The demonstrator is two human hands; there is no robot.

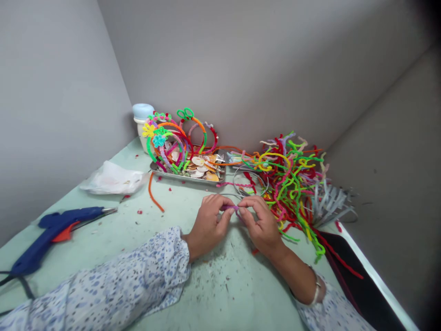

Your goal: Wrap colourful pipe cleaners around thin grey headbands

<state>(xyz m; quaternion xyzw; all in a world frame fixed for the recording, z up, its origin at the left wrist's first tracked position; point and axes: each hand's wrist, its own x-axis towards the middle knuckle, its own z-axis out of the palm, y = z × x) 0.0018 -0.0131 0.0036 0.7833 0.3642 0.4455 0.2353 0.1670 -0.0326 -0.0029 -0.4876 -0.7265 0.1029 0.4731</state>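
On the worktop (227, 299), a heap of fuzzy stems (284, 186) spreads right of the metal tray (184, 178), probably for easy picking. Nearer than the tray and to its left lies the blue glue gun (65, 221), likely placed so its cord trails off sideways. In front of the tray's right end, the left hand (213, 218) and right hand (260, 225) both pinch a purple stem (235, 208) between fingertips, seemingly for fine control.

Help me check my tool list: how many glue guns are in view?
1: the blue glue gun lies on the table, left of the left hand, near the white plastic bag. The pipe-cleaner heap might hide others.
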